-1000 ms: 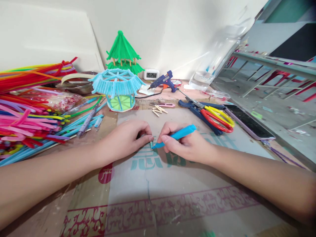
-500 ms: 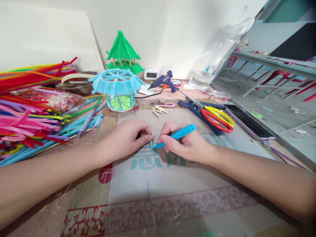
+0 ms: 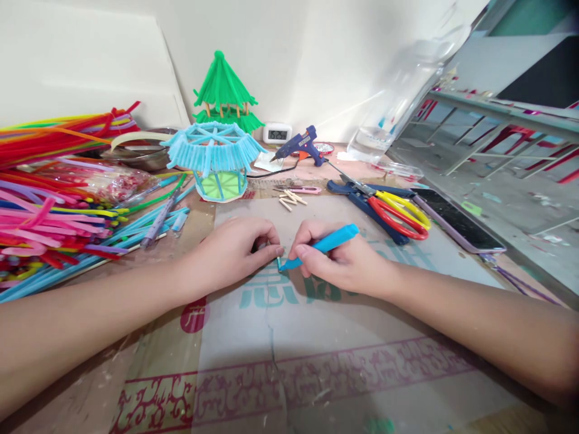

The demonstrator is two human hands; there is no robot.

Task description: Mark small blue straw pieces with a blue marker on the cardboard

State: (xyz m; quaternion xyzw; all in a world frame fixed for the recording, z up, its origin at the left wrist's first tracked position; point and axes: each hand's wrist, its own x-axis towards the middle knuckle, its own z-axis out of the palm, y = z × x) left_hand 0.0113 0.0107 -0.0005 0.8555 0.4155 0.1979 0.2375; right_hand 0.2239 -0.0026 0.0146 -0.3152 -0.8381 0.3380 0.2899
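A blue marker pen (image 3: 335, 239) is gripped in my right hand (image 3: 337, 260), its tip down by a short thin stick (image 3: 279, 263). My left hand (image 3: 248, 248) pinches the upper end of that stick between thumb and forefinger. Part of the stick is hidden by the fingers and the pen tip. Beyond my hands lie several short pale wooden sticks (image 3: 293, 199). Behind them stands a light-blue pipe-cleaner pavilion model (image 3: 215, 154), with a green pointed pipe-cleaner roof (image 3: 222, 84) at its back.
Bundles of coloured pipe cleaners (image 3: 49, 223) crowd the left. A glue gun (image 3: 298, 146), a pink craft knife (image 3: 301, 189) and a small digital clock (image 3: 277, 132) sit at the back. Scissors (image 3: 398, 215) and a phone (image 3: 459, 220) lie at the right. Printed cardboard (image 3: 235, 355) covers the table.
The pen tip has shifted slightly on the stick, and the pen is a little higher in view. Both hands keep their grips. The camera view has moved slightly.
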